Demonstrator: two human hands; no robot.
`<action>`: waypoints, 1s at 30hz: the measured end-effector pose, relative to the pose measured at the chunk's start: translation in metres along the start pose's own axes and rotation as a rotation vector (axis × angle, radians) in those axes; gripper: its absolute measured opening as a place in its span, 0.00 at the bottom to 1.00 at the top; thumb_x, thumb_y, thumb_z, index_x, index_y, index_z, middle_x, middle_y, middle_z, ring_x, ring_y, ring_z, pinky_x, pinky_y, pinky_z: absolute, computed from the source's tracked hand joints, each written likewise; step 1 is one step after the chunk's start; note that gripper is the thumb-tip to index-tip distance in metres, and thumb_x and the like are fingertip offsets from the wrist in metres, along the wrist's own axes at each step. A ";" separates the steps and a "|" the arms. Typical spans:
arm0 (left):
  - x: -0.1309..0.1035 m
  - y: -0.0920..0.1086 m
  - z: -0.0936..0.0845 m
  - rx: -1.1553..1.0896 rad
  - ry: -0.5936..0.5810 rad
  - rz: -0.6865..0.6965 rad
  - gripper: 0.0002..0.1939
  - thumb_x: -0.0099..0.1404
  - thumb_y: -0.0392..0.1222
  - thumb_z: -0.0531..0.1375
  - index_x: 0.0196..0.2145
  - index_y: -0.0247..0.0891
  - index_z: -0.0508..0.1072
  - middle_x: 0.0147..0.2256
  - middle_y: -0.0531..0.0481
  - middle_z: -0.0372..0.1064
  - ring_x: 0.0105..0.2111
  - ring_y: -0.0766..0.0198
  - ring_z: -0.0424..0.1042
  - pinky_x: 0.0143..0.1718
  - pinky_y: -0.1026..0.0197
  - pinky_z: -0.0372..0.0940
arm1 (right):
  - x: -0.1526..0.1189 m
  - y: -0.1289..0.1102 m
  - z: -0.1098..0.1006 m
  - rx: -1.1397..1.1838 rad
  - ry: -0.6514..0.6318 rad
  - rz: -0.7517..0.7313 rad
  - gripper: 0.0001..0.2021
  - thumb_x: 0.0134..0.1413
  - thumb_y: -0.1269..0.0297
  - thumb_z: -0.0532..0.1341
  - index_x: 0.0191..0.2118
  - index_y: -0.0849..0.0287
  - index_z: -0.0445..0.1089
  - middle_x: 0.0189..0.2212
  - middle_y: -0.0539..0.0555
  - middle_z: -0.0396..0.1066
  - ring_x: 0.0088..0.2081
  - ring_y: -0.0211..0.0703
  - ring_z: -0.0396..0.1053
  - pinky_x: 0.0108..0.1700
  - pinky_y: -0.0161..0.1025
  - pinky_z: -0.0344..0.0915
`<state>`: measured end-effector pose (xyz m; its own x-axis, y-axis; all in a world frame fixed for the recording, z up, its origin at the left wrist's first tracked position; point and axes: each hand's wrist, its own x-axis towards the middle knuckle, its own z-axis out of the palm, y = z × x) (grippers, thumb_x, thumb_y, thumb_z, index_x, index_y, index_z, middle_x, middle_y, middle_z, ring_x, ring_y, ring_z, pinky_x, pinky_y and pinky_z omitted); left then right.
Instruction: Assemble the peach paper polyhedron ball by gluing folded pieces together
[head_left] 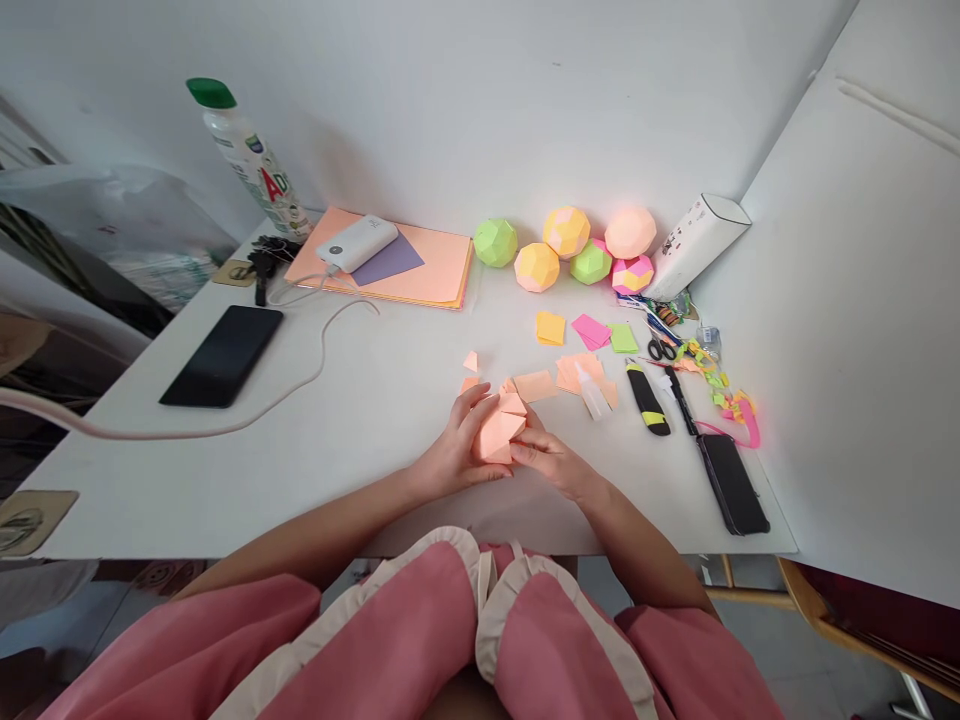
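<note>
A white table (401, 365) adjoins pale walls (420, 110) above grey floor tiles (814, 650).

White table (390, 385), seen from above with its load. Left and rear: a bottle (259, 175), a phone (221, 355) lying flat, a cable (324, 345) curving beside it, and a stack of peach paper (446, 262). Centre to right: clustered paper balls (536, 267), orange notes (550, 328), pink notes (592, 331), green notes (623, 338), peach slips (568, 370), scissors (661, 349), a cutter (646, 398), a pen (680, 402), curled scraps (718, 380) and, near the right front corner, a second phone (733, 485).
</note>
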<state>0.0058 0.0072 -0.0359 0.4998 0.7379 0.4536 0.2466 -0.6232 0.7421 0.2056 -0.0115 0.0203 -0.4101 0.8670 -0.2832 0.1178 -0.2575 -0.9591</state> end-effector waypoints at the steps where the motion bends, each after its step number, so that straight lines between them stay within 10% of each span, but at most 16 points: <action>1: 0.000 0.000 0.000 0.001 -0.002 0.000 0.50 0.60 0.58 0.64 0.68 0.53 0.37 0.64 0.35 0.36 0.67 0.37 0.41 0.60 0.30 0.55 | 0.000 0.000 0.000 0.020 -0.021 0.009 0.17 0.52 0.45 0.64 0.36 0.53 0.79 0.66 0.49 0.54 0.66 0.54 0.52 0.64 0.49 0.57; 30: -0.001 0.004 0.003 0.015 0.061 0.010 0.34 0.70 0.46 0.55 0.67 0.48 0.43 0.65 0.35 0.40 0.67 0.44 0.44 0.62 0.35 0.54 | 0.004 0.001 -0.003 0.072 -0.129 0.048 0.22 0.52 0.41 0.62 0.41 0.54 0.78 0.61 0.53 0.61 0.61 0.53 0.61 0.61 0.50 0.61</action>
<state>0.0089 0.0035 -0.0351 0.4511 0.7460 0.4900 0.2545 -0.6337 0.7305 0.2064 -0.0071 0.0183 -0.5188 0.7921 -0.3216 0.0770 -0.3314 -0.9403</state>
